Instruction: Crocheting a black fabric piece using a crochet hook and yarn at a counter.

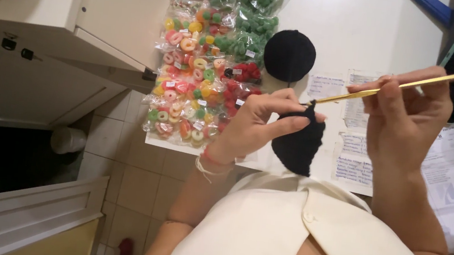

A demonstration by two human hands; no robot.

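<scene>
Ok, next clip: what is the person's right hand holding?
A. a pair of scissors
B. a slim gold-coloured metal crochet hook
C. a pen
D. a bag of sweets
B: the right hand grips a slim gold-coloured metal crochet hook, its tip at the black crocheted yarn piece pinched by the left hand.

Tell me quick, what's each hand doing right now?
Left hand: closed, pinching the black crochet piece.
Right hand: closed, holding the gold crochet hook.
</scene>
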